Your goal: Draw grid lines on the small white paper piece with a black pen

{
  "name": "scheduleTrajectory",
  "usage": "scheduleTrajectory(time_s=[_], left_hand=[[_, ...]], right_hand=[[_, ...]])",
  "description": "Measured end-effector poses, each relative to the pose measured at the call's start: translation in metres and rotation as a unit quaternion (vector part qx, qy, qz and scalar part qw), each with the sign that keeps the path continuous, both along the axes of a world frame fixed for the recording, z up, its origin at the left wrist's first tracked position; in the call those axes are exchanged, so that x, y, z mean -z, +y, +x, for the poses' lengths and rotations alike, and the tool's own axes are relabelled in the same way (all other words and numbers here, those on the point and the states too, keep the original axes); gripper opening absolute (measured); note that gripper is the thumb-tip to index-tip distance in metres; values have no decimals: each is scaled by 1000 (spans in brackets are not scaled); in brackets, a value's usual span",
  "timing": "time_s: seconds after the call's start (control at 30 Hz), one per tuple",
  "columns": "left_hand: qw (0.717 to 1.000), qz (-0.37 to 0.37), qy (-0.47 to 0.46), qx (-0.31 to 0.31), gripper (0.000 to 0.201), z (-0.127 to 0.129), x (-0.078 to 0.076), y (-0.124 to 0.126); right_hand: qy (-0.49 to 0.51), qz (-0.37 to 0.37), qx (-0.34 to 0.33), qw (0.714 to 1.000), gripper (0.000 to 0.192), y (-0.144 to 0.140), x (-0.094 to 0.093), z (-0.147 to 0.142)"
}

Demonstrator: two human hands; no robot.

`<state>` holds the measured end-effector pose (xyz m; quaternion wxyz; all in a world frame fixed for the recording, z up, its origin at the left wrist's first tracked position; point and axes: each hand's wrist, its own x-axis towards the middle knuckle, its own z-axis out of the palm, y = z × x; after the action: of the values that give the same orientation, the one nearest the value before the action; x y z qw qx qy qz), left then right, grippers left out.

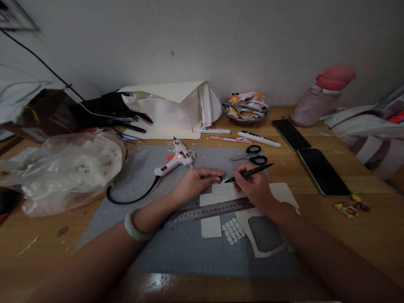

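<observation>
Gripping black pen (256, 169) in right hand (254, 183), fingers clamped on barrel, pen slanted, tip down by white paper (236, 194). Can't tell if tip touches. Resting left hand (202, 179) at upper edge of same paper, thumb and index drawn close at a small dark piece (220, 179); too small to identify, can't tell if pinched or just touched. Pen tip right beside it. Wearing pale bangle (134, 227) on left forearm.

Paper on grey cutting mat (176, 250), between the hands, with a small ruled box of stacked rows drawn just below the left fingertips. Steel ruler (208, 210) lying aslant below the box, right end near right wrist. More white paper below ruler; can't tell if same sheet. Next to that, a cluster of small white discs (232, 230), then cut card (261, 254) around a dark grey rounded area; can't tell if hole or patch.

Beyond the hands: black-handled scissors (257, 160), near pen; white glue gun (172, 163), red light lit, black cable curving left.

On wooden table (318, 235), off to right: two phones, end to end, near (323, 171) and far (291, 134). Pink-capped bottle (318, 103) behind. At left, clear plastic bag (72, 168).
</observation>
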<state>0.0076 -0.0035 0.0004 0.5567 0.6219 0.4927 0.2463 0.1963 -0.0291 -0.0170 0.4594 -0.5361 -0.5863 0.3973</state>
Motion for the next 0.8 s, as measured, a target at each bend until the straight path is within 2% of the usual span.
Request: scheduleTrajectory(time_s=[0.07,0.1,0.2,0.3,0.43,0.67,0.8], left_hand=[[1000,3,0,1,25,-1,0,0],[1000,5,0,2,24,-1,1,0],[1000,11,-4,7,24,-1,2,0],[1000,16,-16,8,23,0,3,1],[999,16,-30,7,20,0,3,1],[999,9,-46,4,20,0,1,1],[999,8,-33,7,21,1,1,2]], right_hand=[[-67,101,-36,992,15,-6,-1,2],[-112,159,-61,979,13,-8,-3,3],[-248,292,-134,914,10,-13,-8,2],[-340,353,-155,858,14,-17,-10,-3],[-413,371,-137,821,18,-24,-6,-11],[-472,341,-134,802,16,-32,-6,-19],[-481,328,-139,801,16,-34,-7,-20]])
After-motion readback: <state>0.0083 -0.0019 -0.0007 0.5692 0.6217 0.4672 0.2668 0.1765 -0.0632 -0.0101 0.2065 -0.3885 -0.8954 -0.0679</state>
